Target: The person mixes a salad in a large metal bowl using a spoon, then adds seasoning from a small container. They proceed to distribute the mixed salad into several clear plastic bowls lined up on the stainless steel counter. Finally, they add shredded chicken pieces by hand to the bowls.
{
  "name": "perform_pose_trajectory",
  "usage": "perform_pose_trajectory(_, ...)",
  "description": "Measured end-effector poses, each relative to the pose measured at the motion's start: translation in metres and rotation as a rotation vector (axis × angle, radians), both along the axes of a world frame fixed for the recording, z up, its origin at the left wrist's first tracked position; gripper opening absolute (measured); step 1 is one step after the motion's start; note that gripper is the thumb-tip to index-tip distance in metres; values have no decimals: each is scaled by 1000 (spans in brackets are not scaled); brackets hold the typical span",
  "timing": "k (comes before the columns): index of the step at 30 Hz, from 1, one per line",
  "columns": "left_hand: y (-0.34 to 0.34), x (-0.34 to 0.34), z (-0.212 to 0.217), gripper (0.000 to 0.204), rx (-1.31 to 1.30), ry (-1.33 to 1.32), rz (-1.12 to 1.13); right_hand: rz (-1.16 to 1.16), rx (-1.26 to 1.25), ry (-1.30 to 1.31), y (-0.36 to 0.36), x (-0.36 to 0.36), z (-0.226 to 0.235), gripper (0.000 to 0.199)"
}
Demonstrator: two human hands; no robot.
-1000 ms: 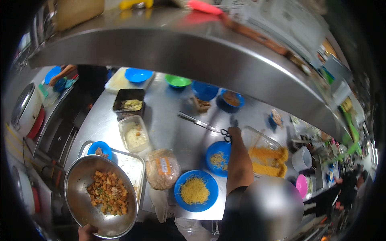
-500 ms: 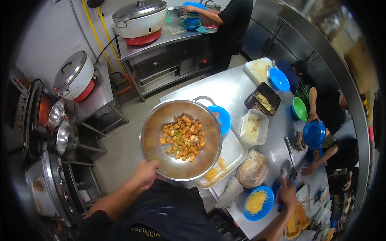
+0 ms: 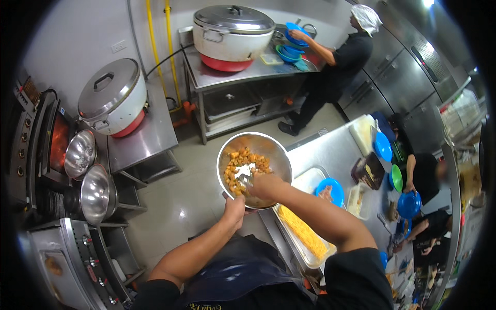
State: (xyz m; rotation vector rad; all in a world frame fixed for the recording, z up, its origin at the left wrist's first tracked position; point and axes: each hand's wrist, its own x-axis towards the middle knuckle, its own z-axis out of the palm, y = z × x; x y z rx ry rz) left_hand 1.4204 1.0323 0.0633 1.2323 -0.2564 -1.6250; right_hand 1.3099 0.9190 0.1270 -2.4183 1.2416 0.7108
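A round steel mixing bowl [image 3: 281,155] is held up before me, left of the steel worktable. My left hand [image 3: 235,211] is closed on its near rim. Browned diced food [image 3: 240,157] lies in the bowl, with a white dollop [image 3: 245,170] on top. Reaching into the bowl from the right, my right hand [image 3: 262,187] has its fingers closed just above the food. A greyish tip, perhaps of a utensil, shows at the fingers; its kind is unclear.
The worktable [image 3: 318,150] carries a tray with yellow shreds [image 3: 305,230], a blue bowl [image 3: 337,188] and several containers. Co-workers stand at the right and at the back sink. Large rice cookers [image 3: 116,93] and steel bowls [image 3: 96,191] are on the left.
My right hand has come from the table's right side into the bowl. A white dollop now lies on the diced food. The view has shifted, and the bowl appears smaller.
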Motion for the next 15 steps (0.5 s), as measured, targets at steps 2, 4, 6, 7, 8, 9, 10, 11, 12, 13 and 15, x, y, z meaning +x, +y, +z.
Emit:
perform_pose_trajectory(2, -23, 34, -5, 49, 23, 17, 15, 134, 82, 131, -20, 21, 14, 31)
perform_pose_trajectory(4, -49, 46, -8, 50, -37, 21, 51, 160, -54, 106, -64, 24, -9, 32)
perform_pose_trajectory(6, -80, 49, -13, 50, -54, -12, 76, 201, -180, 88, -102, 41, -19, 30)
perform_pose_trajectory(7, -102, 49, -18, 49, -65, 30, 115, 117, -182, 33, -108, 53, -21, 31)
perform_pose_trajectory(8, -122, 54, -25, 51, -73, 94, 83, 35, -173, -26, -117, 68, -29, 32)
perform_pose_trajectory(9, -141, 62, -32, 52, -82, 158, 53, -46, -165, -86, -128, 74, -34, 34)
perform_pose_trajectory(10, -148, 69, -39, 53, -70, 144, 18, -53, -139, -39, -140, 70, -39, 33)
perform_pose_trajectory(11, -147, 75, -35, 54, -58, 126, -14, -57, -111, 3, -154, 62, -44, 33)
perform_pose_trajectory(12, -153, 80, -22, 55, -58, 103, -45, -59, -96, 40, -176, 55, -44, 32)
perform_pose_trajectory(13, -161, 74, -2, 58, -76, 36, 1, -64, -77, 72, -197, 50, -45, 32)
perform_pose_trajectory(15, -210, 60, -18, 55, 9, 12, -7, -24, -206, -17, -231, 46, -69, 34)
